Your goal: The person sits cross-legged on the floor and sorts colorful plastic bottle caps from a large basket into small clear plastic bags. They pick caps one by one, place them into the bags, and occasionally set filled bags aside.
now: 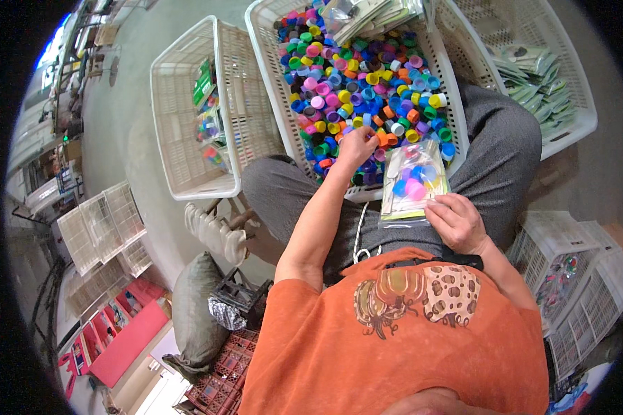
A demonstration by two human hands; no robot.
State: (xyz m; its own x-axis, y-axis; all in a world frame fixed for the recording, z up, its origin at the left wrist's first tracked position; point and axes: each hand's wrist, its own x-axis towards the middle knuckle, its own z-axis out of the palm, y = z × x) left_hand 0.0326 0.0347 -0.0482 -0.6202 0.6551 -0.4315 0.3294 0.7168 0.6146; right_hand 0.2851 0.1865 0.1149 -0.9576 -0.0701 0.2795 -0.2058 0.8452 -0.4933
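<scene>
While the right grip (455,223) clamps a pouch (414,182) — left grip (357,146) among caps (367,77), closure unclear — crates (242,97) flank the legs (509,145).

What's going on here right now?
The person's right hand holds a clear bag with colourful round pieces in it. The left hand is down at the loose caps in the white basket, its fingers by an orange cap; whether they grip one is unclear. Green-and-white packets lie in another basket at right.
</scene>
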